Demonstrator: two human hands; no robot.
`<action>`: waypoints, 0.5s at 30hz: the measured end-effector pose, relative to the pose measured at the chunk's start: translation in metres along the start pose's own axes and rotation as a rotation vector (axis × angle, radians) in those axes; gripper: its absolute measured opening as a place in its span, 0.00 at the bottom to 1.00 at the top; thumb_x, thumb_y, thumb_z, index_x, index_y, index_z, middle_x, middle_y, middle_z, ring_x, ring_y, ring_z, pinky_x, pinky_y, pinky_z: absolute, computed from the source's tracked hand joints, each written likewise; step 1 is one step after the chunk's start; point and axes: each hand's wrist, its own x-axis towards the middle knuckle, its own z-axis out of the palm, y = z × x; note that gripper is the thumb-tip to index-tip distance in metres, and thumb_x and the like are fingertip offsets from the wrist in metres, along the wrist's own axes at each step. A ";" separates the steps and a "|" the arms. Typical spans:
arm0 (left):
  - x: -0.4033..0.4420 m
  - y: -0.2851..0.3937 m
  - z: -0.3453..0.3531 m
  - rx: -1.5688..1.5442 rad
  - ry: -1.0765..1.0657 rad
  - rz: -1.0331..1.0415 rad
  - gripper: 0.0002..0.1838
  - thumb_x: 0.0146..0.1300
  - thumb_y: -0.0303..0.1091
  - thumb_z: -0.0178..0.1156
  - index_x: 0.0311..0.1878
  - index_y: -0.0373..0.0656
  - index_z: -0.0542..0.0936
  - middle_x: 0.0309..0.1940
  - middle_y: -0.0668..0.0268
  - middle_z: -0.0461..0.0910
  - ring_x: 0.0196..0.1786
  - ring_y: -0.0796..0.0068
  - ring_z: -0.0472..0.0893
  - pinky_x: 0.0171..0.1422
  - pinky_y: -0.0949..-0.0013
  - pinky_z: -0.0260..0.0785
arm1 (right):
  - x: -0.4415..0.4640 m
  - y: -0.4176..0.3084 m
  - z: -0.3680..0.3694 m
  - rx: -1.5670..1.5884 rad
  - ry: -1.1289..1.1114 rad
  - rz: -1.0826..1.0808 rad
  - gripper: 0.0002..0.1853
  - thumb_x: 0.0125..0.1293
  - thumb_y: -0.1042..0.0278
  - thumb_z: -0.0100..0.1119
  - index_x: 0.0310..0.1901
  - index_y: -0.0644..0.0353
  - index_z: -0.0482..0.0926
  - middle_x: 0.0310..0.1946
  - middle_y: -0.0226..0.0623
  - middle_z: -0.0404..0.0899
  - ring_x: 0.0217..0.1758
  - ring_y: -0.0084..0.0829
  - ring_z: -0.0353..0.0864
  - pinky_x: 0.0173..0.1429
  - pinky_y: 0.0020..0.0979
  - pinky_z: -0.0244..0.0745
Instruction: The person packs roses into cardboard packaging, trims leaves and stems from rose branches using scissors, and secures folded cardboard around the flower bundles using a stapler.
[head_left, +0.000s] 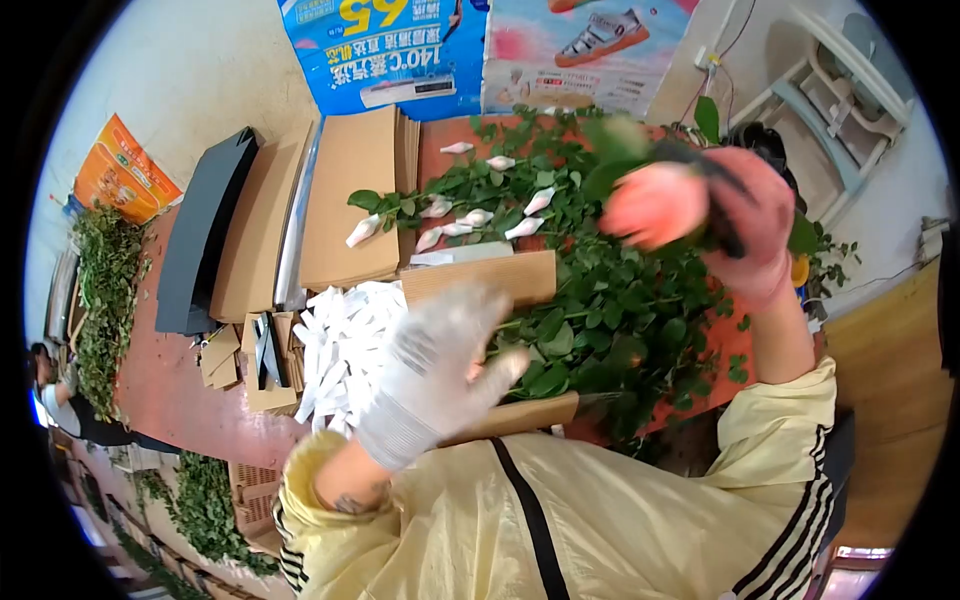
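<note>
My right hand (pixel 748 215), in a pink and dark glove, is raised at the upper right, closed round the leafy stem of a pink rose (pixel 655 207). The rose and hand are blurred by motion. My left hand (pixel 437 360), in a whitish glove, hovers over the front of the red table (pixel 200 395), thumb apart from the other fingers. Beside it lie white paper strips (pixel 345 345) and a cardboard piece (pixel 485 277). Green leafy stems (pixel 590 320) spread to its right. Several wrapped white buds (pixel 525 228) lie on the leaves behind.
Cardboard sheets (pixel 350 200) and a black box (pixel 205 235) stand at the back left. Scissors (pixel 268 350) rest on small cardboard pieces. A plastic crate (pixel 255 500) is at the lower left. A person (pixel 60 395) is at the far left edge. A white chair (pixel 830 100) stands at the right.
</note>
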 end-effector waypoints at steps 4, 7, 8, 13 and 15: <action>-0.039 -0.029 0.082 0.159 -0.104 -0.115 0.34 0.57 0.52 0.59 0.57 0.31 0.71 0.58 0.46 0.69 0.62 0.47 0.67 0.67 0.53 0.58 | -0.043 -0.049 0.074 0.326 -0.445 0.230 0.04 0.57 0.65 0.56 0.34 0.48 0.73 0.31 0.29 0.70 0.31 0.30 0.72 0.40 0.30 0.68; -0.043 -0.046 0.108 0.229 -0.137 -0.225 0.37 0.57 0.55 0.57 0.59 0.30 0.69 0.60 0.44 0.67 0.65 0.46 0.64 0.70 0.52 0.54 | -0.054 -0.091 0.117 -0.068 -0.631 -0.025 0.04 0.58 0.59 0.52 0.34 0.45 0.75 0.31 0.28 0.69 0.33 0.29 0.69 0.38 0.31 0.66; -0.041 -0.050 0.110 0.254 -0.173 -0.275 0.39 0.58 0.57 0.55 0.60 0.29 0.68 0.61 0.44 0.65 0.67 0.46 0.62 0.71 0.53 0.51 | -0.064 -0.101 0.126 -0.048 -0.759 0.014 0.05 0.59 0.59 0.51 0.34 0.46 0.74 0.35 0.29 0.70 0.37 0.31 0.71 0.41 0.32 0.68; -0.044 -0.044 0.111 0.317 -0.317 -0.281 0.42 0.59 0.61 0.53 0.61 0.29 0.67 0.65 0.45 0.61 0.71 0.50 0.56 0.73 0.54 0.47 | -0.109 -0.135 0.185 0.018 -0.741 0.084 0.08 0.58 0.60 0.51 0.38 0.45 0.76 0.39 0.31 0.72 0.41 0.33 0.72 0.46 0.33 0.69; -0.044 -0.043 0.110 0.289 -0.406 -0.314 0.43 0.59 0.62 0.51 0.62 0.28 0.65 0.66 0.45 0.60 0.72 0.51 0.54 0.74 0.55 0.46 | -0.109 -0.132 0.181 0.072 -0.718 0.091 0.09 0.58 0.60 0.51 0.40 0.44 0.76 0.38 0.32 0.72 0.41 0.34 0.72 0.45 0.33 0.69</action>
